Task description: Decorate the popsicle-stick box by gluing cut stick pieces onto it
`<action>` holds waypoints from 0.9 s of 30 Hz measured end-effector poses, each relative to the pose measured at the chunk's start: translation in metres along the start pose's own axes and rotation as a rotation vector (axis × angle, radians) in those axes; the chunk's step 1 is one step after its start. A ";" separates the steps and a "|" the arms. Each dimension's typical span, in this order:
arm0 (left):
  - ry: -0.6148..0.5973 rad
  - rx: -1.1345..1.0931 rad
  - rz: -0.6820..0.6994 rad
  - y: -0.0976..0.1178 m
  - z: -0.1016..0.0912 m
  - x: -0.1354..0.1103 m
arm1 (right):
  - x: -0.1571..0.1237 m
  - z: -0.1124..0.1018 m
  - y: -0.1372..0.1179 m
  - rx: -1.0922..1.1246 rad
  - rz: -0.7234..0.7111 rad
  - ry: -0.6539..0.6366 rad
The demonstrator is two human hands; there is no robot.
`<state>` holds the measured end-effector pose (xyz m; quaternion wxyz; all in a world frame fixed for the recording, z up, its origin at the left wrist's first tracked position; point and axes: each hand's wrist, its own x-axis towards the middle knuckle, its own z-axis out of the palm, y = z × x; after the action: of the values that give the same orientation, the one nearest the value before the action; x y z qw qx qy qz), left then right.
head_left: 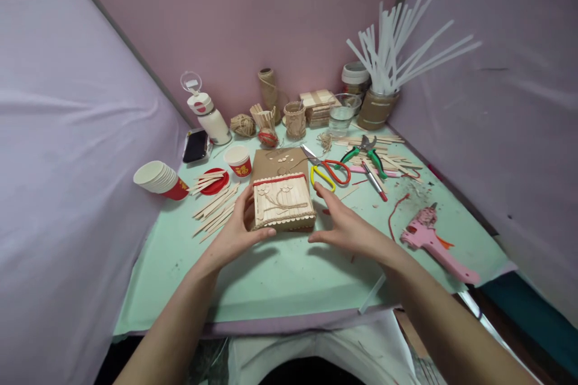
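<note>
Wooden craft sticks glued side by side over brown card make up the stick panel [283, 200], which in the head view lies flat on the green table [280, 277], near the middle and just in front of the person. A red trim runs along its far edge, and a small twine-and-chip flower sits on its face. The left hand [237, 231] grips its left side, thumb along the near edge and fingers curled against the end. The right hand [347, 225] is spread wide just beside the right side; whether it touches cannot be told. Loose sticks [217, 204] lie to the left, scissors [327, 171] behind, a pink glue gun [428, 237] to the right. The panel looks light and fairly stiff, but its glued decoration seems fragile, so the bare side edges are the safer hold, not the face
</note>
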<state>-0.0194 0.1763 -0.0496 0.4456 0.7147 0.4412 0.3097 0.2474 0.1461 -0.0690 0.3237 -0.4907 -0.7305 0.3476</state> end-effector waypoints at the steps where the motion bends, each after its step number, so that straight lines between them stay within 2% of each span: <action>1: -0.032 -0.050 -0.007 -0.001 0.002 0.001 | 0.005 0.001 0.000 0.010 0.000 -0.017; 5: -0.061 -0.066 -0.009 -0.002 0.005 0.007 | 0.024 -0.001 0.005 0.021 0.075 -0.071; 9: -0.016 -0.054 0.002 -0.006 0.006 0.009 | 0.031 -0.001 0.010 0.104 -0.036 -0.085; 15: 0.048 -0.170 -0.031 -0.011 0.006 0.002 | 0.019 0.000 -0.006 0.032 -0.163 0.088; 21: 0.016 -0.511 -0.106 -0.014 0.006 -0.008 | 0.002 0.004 -0.026 0.208 -0.299 0.101; 27: 0.001 -0.634 -0.100 -0.015 0.006 -0.012 | -0.005 0.006 -0.035 0.270 -0.342 0.117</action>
<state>-0.0248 0.1669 -0.0659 0.6606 0.5175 0.3576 0.4098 0.2266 0.1305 -0.0444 0.4825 -0.3312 -0.7299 0.3531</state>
